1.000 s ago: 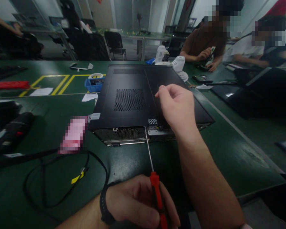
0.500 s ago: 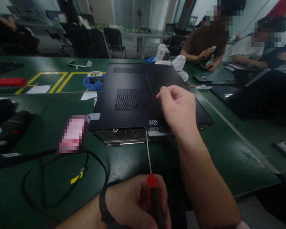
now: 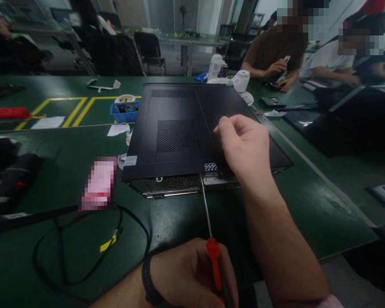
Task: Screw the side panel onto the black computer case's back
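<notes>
A black computer case [image 3: 176, 102] lies flat on the green table, its open-vented end facing me. My left hand [image 3: 186, 273], with a black band at the wrist, is wrapped round the red and black handle of a screwdriver [image 3: 207, 211]. The shaft points away from me, and its tip meets the case's near end at the top edge, beside a metal bracket. Over the right part of the top panel, my right hand [image 3: 247, 143] is closed, thumb and fingers pressed together. Whatever it may pinch is hidden.
Left of the case are a pink pixelated item [image 3: 99, 184], a black cable [image 3: 134, 214], a cordless drill [image 3: 14, 184] and a blue bin [image 3: 125, 112]. White plastic parts [image 3: 240, 81] stand behind it. Two people work at the far right, near a dark panel [image 3: 343, 124].
The view has shifted slightly, so the case and both hands sit a little further right. The screwdriver's handle appears turned in my left hand, showing a longer red strip. My right hand stays closed.
</notes>
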